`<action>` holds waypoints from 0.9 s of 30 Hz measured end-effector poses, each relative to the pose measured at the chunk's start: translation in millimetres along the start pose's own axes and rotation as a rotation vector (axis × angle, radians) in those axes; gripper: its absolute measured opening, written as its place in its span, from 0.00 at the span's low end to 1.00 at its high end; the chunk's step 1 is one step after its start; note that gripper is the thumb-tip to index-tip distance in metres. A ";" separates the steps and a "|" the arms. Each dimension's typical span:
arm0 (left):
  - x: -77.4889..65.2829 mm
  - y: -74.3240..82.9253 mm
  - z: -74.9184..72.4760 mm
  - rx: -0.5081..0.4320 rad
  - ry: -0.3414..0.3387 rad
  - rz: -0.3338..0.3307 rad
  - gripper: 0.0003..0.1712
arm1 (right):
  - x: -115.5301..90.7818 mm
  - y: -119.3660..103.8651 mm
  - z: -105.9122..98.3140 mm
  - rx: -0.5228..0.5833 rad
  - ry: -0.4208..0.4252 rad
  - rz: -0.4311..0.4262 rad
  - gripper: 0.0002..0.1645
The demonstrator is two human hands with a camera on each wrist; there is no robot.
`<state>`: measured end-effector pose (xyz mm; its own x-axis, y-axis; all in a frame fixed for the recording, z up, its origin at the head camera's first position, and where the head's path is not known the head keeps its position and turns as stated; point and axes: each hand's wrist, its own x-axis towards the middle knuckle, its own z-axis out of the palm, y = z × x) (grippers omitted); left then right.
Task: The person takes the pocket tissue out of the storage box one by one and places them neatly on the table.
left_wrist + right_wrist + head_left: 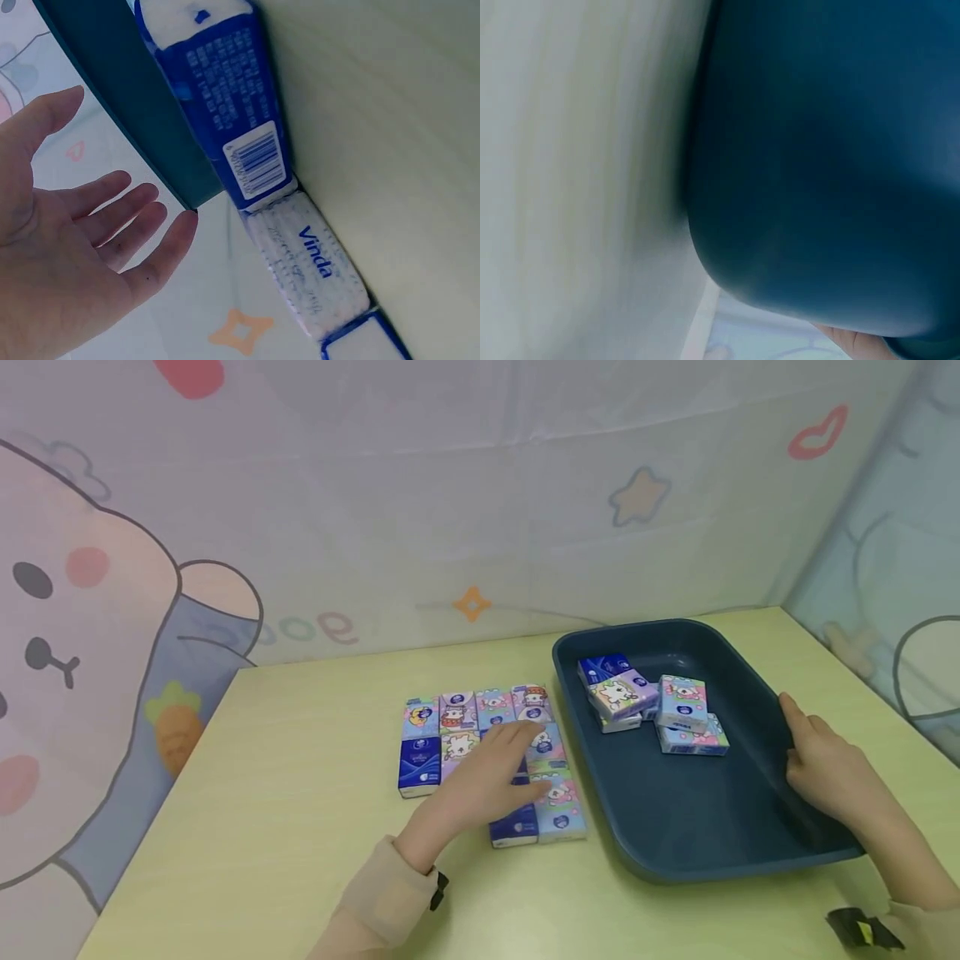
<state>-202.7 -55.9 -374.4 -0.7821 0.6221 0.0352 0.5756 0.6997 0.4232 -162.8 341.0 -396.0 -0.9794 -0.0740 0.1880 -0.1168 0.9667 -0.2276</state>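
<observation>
My left hand [480, 785] is over a block of small tissue packs laid side by side, fingers loosely spread and nothing held. It partly hides the middle packs. Among those in view are a dark blue pack [419, 767] at the block's left and a pink-and-blue cartoon pack [561, 810] at its near right. The left wrist view shows a blue pack's barcoded side [225, 105] beside a white side marked Vinda [311, 262]. My right hand [832, 772] grips the right rim of a dark teal tray [697, 818], which holds several jumbled packs [682, 700].
The tray stands just right of the pack block on a pale yellow table [300, 793]. A cartoon-printed backdrop [420, 527] rises behind the table, and another printed sheet [915, 527] hangs at the right side.
</observation>
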 end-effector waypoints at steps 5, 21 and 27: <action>7.8 3.3 -3.5 0.016 0.013 0.024 0.40 | 0.4 1.4 1.1 -0.001 0.015 -0.005 0.42; 38.6 11.2 -13.0 0.129 0.056 0.157 0.37 | 0.6 3.1 3.4 0.000 0.038 -0.013 0.42; 57.7 14.7 -20.4 0.258 0.065 0.187 0.37 | 1.0 2.6 2.7 -0.004 0.030 -0.011 0.42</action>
<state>-244.2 -16.9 -347.6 -0.6660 0.7304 0.1516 0.7457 0.6465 0.1613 -164.6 342.8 -399.0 -0.9726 -0.0770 0.2194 -0.1265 0.9670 -0.2213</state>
